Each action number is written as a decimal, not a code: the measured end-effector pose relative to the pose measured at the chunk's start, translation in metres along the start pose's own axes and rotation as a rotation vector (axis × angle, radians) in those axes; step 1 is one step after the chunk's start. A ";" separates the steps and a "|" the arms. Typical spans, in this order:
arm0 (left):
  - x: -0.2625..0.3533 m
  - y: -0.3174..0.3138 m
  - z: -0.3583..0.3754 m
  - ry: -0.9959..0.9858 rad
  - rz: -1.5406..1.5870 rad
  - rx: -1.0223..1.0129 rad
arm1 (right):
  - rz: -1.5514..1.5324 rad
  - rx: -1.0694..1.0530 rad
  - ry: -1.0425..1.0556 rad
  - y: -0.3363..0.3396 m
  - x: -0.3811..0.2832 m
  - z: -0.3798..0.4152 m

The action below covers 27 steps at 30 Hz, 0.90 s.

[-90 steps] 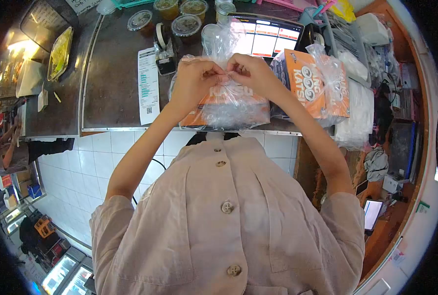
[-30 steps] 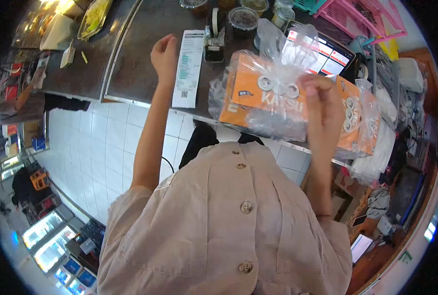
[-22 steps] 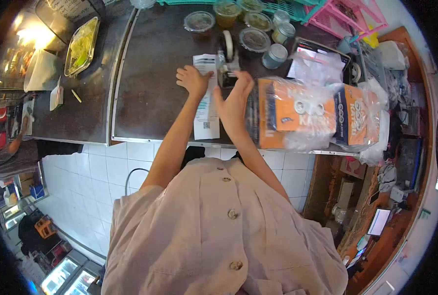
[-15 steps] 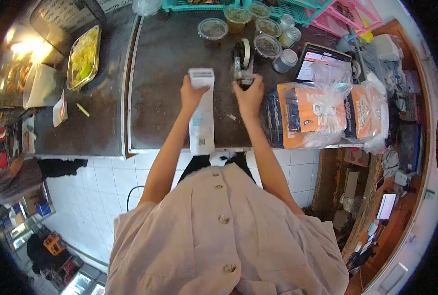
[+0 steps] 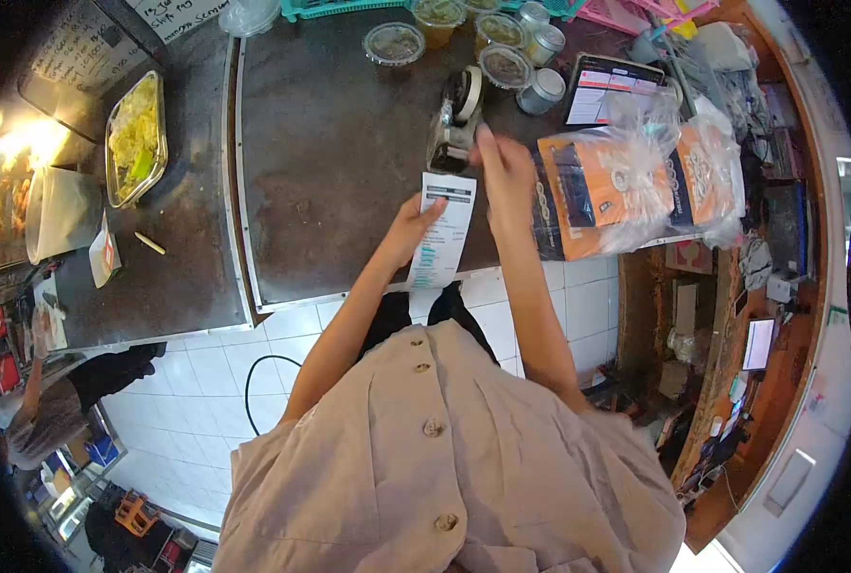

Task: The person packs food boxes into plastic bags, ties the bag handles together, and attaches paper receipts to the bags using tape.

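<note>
My left hand (image 5: 414,227) pinches a long white printed receipt (image 5: 442,234) near its top, thumb on the front. The receipt hangs over the counter's front edge. My right hand (image 5: 507,177), slightly blurred, is beside the front end of a tape dispenser (image 5: 447,141) that carries a roll of tape (image 5: 467,94). Its fingers are curled together; whatever lies between them cannot be made out. The dispenser sits on the dark counter (image 5: 330,172), just beyond the receipt's top end.
Lidded tubs (image 5: 394,44) and small jars (image 5: 541,92) stand at the back. A tablet (image 5: 609,91) and plastic-wrapped orange packs (image 5: 626,186) are on the right. Leftward lie a tray of greens (image 5: 136,143) and another person's arm (image 5: 36,368).
My left hand has brought the receipt rightward and nearer the dispenser, its printed face now showing. My right hand has shifted to the right of the dispenser's front end. The view has tilted slightly.
</note>
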<state>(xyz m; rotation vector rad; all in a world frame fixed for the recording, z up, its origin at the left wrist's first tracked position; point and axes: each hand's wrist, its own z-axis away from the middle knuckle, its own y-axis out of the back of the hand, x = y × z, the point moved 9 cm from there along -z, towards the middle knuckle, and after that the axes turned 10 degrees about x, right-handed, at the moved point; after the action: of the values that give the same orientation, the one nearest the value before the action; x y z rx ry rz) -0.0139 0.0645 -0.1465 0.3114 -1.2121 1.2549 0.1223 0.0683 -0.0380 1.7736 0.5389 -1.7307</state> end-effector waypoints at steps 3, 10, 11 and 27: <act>-0.017 0.005 0.016 0.077 0.061 0.016 | 0.178 -0.134 0.048 0.027 0.000 0.104; -0.005 0.010 0.038 0.124 -0.277 0.027 | 0.723 -0.818 -0.164 0.018 0.107 0.102; -0.006 0.012 0.043 0.164 -0.278 0.037 | 0.762 -0.574 -0.051 0.019 0.065 0.070; -0.053 0.026 0.079 0.318 -0.436 0.137 | 0.142 -0.287 -0.259 -0.012 0.123 0.024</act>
<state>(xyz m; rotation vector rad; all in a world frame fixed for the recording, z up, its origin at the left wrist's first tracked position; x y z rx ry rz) -0.0680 -0.0145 -0.1691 0.4326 -0.7375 0.9616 0.1045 0.0468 -0.1609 1.3336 0.5071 -1.6590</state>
